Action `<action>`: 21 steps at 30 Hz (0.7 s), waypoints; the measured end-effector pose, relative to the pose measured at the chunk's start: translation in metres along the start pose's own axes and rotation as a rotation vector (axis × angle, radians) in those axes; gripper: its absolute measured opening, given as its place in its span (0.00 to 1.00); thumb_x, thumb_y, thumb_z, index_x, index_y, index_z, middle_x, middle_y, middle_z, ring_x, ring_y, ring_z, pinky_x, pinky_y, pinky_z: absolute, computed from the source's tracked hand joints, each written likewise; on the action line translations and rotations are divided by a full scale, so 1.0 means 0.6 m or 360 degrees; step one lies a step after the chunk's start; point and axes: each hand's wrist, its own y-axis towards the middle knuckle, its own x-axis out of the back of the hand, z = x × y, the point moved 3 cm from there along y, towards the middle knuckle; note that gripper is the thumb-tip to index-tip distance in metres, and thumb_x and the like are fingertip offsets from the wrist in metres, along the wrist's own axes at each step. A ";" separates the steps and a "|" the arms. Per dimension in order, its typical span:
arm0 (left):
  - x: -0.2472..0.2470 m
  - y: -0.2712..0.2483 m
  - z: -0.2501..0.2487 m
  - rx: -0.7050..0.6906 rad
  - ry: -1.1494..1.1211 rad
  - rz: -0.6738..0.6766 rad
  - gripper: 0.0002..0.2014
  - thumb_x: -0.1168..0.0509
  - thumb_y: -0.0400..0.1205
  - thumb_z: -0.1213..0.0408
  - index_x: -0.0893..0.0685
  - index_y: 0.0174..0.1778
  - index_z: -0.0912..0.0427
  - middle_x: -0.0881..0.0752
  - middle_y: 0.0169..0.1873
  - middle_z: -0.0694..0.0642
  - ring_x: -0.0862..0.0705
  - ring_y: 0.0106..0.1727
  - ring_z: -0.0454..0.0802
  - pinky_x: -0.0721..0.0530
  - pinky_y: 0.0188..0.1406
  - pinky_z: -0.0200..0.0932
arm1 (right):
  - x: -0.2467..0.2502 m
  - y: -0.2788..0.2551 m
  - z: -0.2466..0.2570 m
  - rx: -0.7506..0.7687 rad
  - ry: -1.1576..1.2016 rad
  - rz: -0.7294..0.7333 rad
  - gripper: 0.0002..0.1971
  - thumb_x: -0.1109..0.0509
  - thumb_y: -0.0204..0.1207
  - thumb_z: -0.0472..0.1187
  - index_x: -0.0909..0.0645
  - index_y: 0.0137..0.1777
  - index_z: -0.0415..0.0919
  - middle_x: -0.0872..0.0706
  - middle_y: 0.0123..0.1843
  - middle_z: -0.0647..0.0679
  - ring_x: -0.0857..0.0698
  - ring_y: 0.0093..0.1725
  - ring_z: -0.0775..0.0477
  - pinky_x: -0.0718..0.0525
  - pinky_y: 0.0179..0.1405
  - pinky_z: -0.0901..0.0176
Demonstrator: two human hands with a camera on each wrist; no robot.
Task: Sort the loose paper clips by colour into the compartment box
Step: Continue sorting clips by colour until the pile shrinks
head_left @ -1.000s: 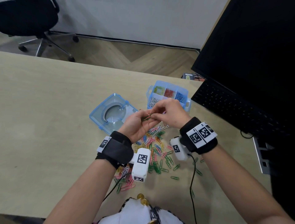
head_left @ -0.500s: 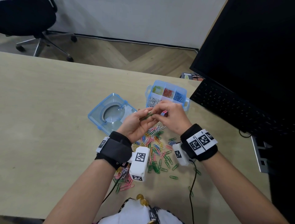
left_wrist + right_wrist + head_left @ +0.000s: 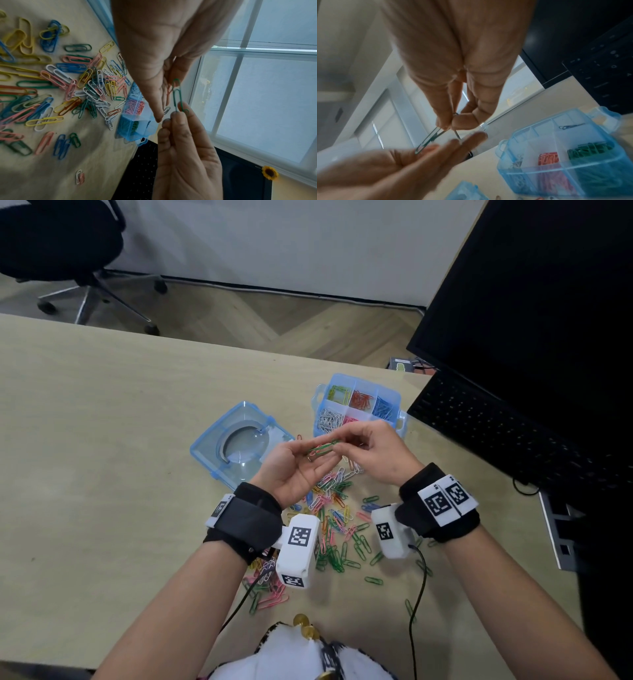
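Mid-frame above the loose clips (image 3: 337,517), right hand (image 3: 371,455) pinches one green clip (image 3: 322,448); left hand (image 3: 294,470) palm-up, fingers relaxed, holding nothing. Six-compartment box (image 3: 394,397) upper right; no legible writing.

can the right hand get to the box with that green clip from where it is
Probably yes. The right hand pinches the green clip just in front of the open box, whose lid lies off to the left. Nothing stands between them.
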 end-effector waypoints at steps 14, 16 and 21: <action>-0.008 -0.004 0.007 -0.0033 0.0299 0.0089 0.16 0.52 0.87 0.73 0.19 0.56 0.74 0.11 0.47 0.68 0.09 0.44 0.54 0.13 0.52 0.47 | 0.013 -0.022 -0.004 -0.0029 -0.0298 -0.0058 0.13 0.26 0.75 0.35 0.11 0.58 0.46 0.16 0.41 0.60 0.17 0.43 0.59 0.19 0.47 0.66; -0.006 -0.004 0.005 -0.0030 0.0345 0.0098 0.15 0.51 0.87 0.73 0.20 0.56 0.75 0.11 0.47 0.67 0.09 0.44 0.53 0.13 0.51 0.46 | 0.008 -0.023 -0.002 -0.0002 -0.0396 -0.0090 0.13 0.26 0.75 0.35 0.12 0.57 0.46 0.17 0.42 0.58 0.17 0.44 0.57 0.19 0.49 0.66; 0.010 -0.003 0.014 0.0030 0.0356 0.0043 0.17 0.51 0.88 0.72 0.25 0.66 0.77 0.14 0.57 0.70 0.09 0.47 0.56 0.13 0.53 0.47 | -0.012 -0.042 -0.014 0.0038 -0.0499 -0.0162 0.06 0.24 0.72 0.35 0.12 0.48 0.42 0.18 0.43 0.49 0.19 0.42 0.53 0.22 0.44 0.66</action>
